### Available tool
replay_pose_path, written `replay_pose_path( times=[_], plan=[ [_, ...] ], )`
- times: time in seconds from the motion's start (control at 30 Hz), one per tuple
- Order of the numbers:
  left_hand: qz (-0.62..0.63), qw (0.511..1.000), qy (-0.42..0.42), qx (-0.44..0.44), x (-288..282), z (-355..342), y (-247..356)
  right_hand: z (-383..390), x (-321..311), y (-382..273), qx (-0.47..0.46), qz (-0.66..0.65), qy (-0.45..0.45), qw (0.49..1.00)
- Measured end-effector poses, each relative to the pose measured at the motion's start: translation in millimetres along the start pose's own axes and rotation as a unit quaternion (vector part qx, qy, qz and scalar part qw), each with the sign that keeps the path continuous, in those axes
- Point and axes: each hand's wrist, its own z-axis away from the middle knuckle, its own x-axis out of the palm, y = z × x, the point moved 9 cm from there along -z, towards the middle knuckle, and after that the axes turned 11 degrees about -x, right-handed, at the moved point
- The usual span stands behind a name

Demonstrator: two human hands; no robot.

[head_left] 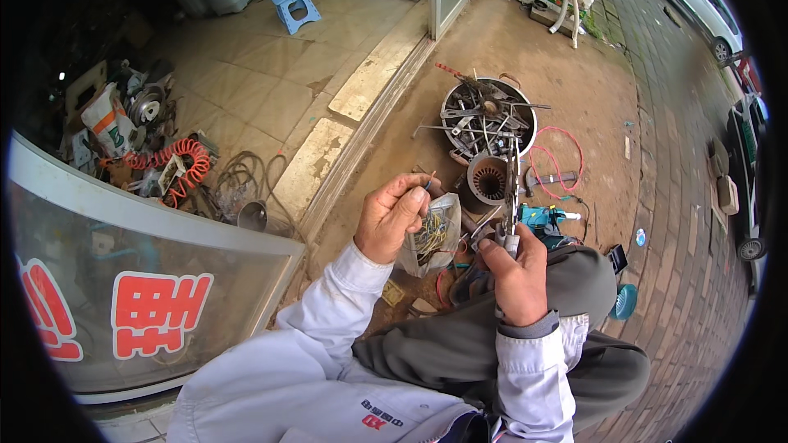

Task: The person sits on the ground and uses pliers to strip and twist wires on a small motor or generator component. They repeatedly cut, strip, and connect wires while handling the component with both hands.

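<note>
My left hand (392, 217) is closed in a pinch. A short thin wire (432, 178) with a copper-coloured end sticks up from its fingertips. My right hand (517, 275) wraps round the lower end of a long narrow metal tool (513, 189), whose exact kind I cannot make out. The tool points away from me, just right of a motor stator (489, 182) with a slotted inner ring. Below and right of my left hand, an open clear plastic bag (433, 236) holds tangled yellowish wire scraps.
A round metal pot (533, 125) full of hand tools stands beyond the stator. Right of it lie a red cable loop (581, 156) and a teal power tool (538, 217). A doorway sill (361, 90), a glass door panel (156, 312) and a blue stool (294, 8) are on the left.
</note>
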Motion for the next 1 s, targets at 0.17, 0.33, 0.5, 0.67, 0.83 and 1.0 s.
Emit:
replay_pose_path(
  times=[0.17, 0.33, 0.5, 0.67, 0.83, 1.0],
  plan=[
    [0.101, 0.991, -0.08, 0.028, 13, 15, 46, 0, 10, -12, -0.047, -0.014, -0.008, 0.999],
    [0.024, 0.979, -0.201, 0.018, 60, 14, 84, -11, 58, -47, -0.203, 0.106, -0.124, 0.965],
    [-0.052, 0.982, -0.145, 0.113, 59, 6, 103, -28, 51, -24, -0.075, -0.061, -0.078, 0.992],
    [-0.281, 0.94, -0.185, 0.06, 38, -2, 22, -25, 46, -28, -0.056, -0.185, -0.042, 0.98],
    [-0.509, 0.841, -0.146, 0.105, -4, -21, -101, -21, 39, -60, -0.119, -0.207, -0.061, 0.969],
    [-0.525, 0.849, 0.002, 0.061, -57, -25, -123, -6, -7, -135, -0.191, -0.243, 0.013, 0.951]
  ],
)
